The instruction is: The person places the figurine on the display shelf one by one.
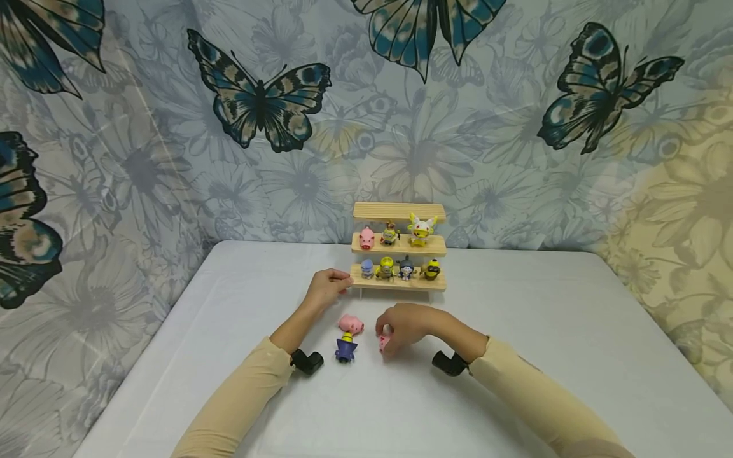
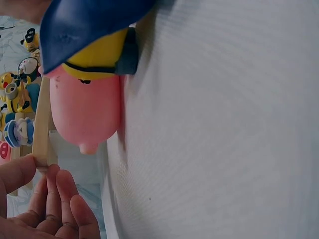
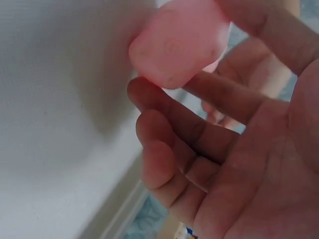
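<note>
My left hand (image 1: pixel 328 287) pinches the left end of the lowest board of a wooden display rack (image 1: pixel 399 285), thumb on one side and fingertips on the other. Over the table in front of the rack, my right hand (image 1: pixel 408 323) holds a pink pig figure (image 3: pixel 179 45) between thumb and fingers; the other fingers curl loosely beneath it in the right wrist view. Between the two forearms a second pink pig figure (image 1: pixel 351 324) lies on the table. Just nearer to me is a yellow figure in a dark blue cape (image 1: pixel 345 350), overlapping that pig in the left wrist view.
The rack's middle board (image 1: pixel 399 245) bears a pink pig (image 1: pixel 366 238), a small yellow figure (image 1: pixel 390 233) and a larger white-and-yellow one (image 1: pixel 420 229). Several small figures line its lowest board; the top board (image 1: pixel 399 212) is bare. Behind the white table (image 1: pixel 532 305) hangs a butterfly-print cloth (image 1: pixel 487 172).
</note>
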{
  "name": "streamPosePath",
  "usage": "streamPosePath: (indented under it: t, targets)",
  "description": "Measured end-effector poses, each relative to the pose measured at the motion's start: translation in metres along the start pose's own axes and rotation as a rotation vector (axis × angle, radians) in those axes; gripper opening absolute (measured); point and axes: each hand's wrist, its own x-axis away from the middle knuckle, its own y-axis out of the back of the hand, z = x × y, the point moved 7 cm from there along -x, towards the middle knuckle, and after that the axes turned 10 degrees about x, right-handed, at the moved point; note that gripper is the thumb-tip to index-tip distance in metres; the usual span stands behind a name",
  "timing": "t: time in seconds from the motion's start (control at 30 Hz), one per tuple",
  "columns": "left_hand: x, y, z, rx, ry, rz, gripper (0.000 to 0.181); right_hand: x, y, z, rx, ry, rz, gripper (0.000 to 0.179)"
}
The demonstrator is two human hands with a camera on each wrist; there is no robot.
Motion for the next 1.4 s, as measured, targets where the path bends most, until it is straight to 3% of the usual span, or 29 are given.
streamPosePath:
  t: [0.4, 0.7, 0.8, 1.4]
  targets:
    - [-0.002, 0.001, 0.002, 0.009, 0.015, 0.0, 0.023, 0.015, 0.015, -0.012, -0.043, 0.078, -0.074, 0.023]
    - [-0.001, 0.0, 0.001, 0.0, 0.014, 0.0, 0.023, 0.036, 0.044, -0.012, -0.048, 0.135, -0.182, 0.036]
    - [-0.001, 0.0, 0.001, -0.002, 0.016, -0.001, 0.023, 0.043, 0.053, -0.012, -0.035, 0.138, -0.207, 0.045]
    - [0.001, 0.001, -0.001, 0.029, 0.005, 0.004, 0.022, 0.06, 0.115, -0.014, -0.021, 0.095, -0.497, 0.049]
